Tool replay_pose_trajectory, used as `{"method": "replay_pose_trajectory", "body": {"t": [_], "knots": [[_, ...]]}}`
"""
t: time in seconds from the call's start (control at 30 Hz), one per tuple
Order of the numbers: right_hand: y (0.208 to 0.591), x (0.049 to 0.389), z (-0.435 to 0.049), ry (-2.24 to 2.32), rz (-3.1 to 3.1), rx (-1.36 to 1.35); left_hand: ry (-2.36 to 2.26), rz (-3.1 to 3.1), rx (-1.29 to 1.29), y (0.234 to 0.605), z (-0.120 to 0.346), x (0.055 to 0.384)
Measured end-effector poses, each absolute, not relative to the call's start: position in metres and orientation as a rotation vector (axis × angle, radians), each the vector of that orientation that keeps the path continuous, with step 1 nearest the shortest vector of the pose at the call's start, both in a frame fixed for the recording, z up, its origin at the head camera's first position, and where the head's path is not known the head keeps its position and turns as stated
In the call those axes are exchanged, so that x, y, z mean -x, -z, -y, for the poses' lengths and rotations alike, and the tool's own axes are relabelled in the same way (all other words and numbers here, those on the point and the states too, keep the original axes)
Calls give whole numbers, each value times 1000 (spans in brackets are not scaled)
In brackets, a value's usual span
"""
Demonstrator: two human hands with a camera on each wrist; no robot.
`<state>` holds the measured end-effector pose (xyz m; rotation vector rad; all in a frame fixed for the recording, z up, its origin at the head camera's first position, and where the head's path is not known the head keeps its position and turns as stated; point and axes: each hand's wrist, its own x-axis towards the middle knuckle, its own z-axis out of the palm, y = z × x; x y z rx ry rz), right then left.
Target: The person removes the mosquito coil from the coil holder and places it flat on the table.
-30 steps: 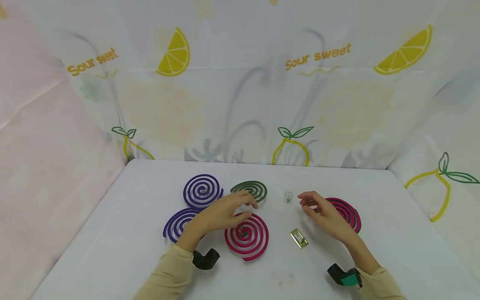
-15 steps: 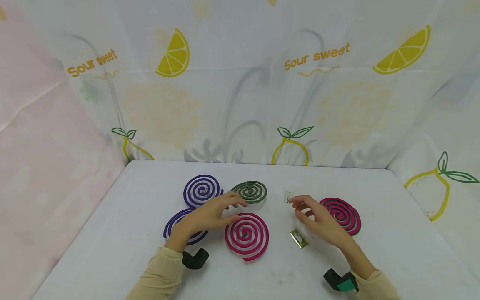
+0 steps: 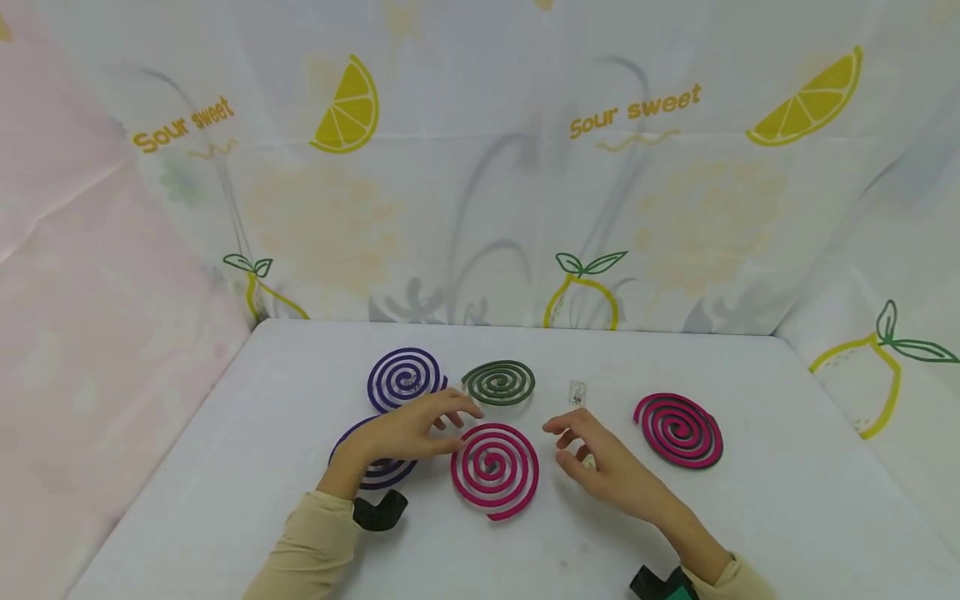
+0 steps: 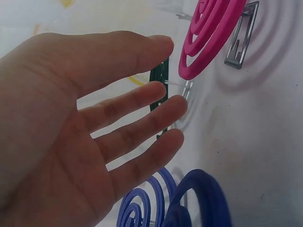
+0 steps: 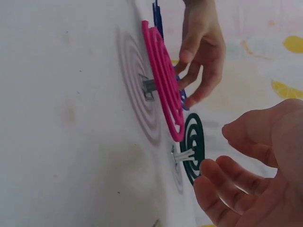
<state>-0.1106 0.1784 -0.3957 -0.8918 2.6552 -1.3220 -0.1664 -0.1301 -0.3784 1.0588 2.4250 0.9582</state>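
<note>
My left hand (image 3: 408,429) hovers over the nearer blue mosquito coil (image 3: 386,475), partly covering it. Its fingers are spread and relaxed, and its thumb is near the left edge of a pink mosquito coil (image 3: 495,504). In the right wrist view, that pink coil rests raised on a metal stand (image 5: 148,87). My right hand (image 3: 603,467) is loosely bent, holding nothing, to the right of the pink coil. It hides most of a gold-coloured metal stand (image 3: 589,461). Behind the hands are a second blue coil (image 3: 405,354) and a green coil (image 3: 498,383), also raised on a stand (image 5: 183,155).
At the right lies a pink and dark coil pair (image 3: 678,429), nested together. A small silvery metal stand (image 3: 577,392) lies behind my right hand. Patterned cloth (image 3: 465,208) rises at the white table's (image 3: 187,467) far edge and sides.
My right hand has moved left and nearer, away from the nested coils and over the gold-coloured stand. My left hand has drawn back leftward from the pink coil. The coils stay in place.
</note>
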Motion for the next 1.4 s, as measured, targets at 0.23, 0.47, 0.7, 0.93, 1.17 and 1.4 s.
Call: {"method": "replay_pose_trajectory", "body": {"t": [0.23,0.47,0.7,0.93,1.17,1.4], "knots": [[406,102,-164,1329,-2619,824,-958,-2374,-1015,381,134,165],[413,95,-155,1338,-2562,762,-939,-2363,-1022,383,135,166],[414,94,-152,1291,-2584,677,-889,-2350,-1043,385,134,167],[415,95,-151,1275,-2578,645,-832,-2360,-1014,385,134,166],[414,95,-150,1276,-2554,651,-843,-2349,-997,384,135,164],[412,95,-152,1254,-2570,634,-840,-2359,-999,381,134,164]]}}
